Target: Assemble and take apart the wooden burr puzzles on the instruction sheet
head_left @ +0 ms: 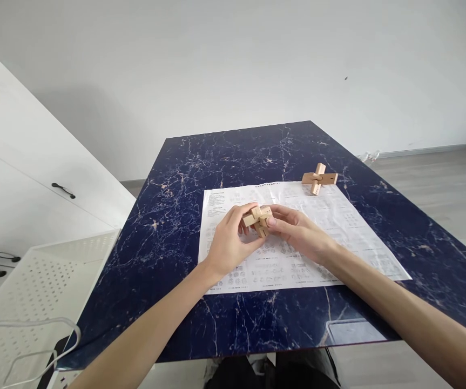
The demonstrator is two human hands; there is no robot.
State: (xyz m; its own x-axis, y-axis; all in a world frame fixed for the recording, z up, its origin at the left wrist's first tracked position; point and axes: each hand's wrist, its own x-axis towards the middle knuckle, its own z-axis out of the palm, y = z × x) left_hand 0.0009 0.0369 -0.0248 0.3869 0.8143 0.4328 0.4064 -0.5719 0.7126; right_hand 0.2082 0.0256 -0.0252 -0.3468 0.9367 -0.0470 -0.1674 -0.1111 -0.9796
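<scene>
Between my two hands is a small wooden interlocking burr puzzle, made of pale notched blocks that cross one another. My left hand is closed round its left side, with the fingers behind and the thumb below. From the right, my right hand grips it with the thumb on the near face; its other fingers are partly hidden. Both hands are over a large printed instruction sheet covered in small diagrams. A second wooden puzzle, cross-shaped, lies at the sheet's far right corner, apart from my hands.
The sheet lies on a dark blue marble-patterned table. To the left stand a white cabinet with black handles and a white perforated shelf with a white cable. A pale wall rises behind the table.
</scene>
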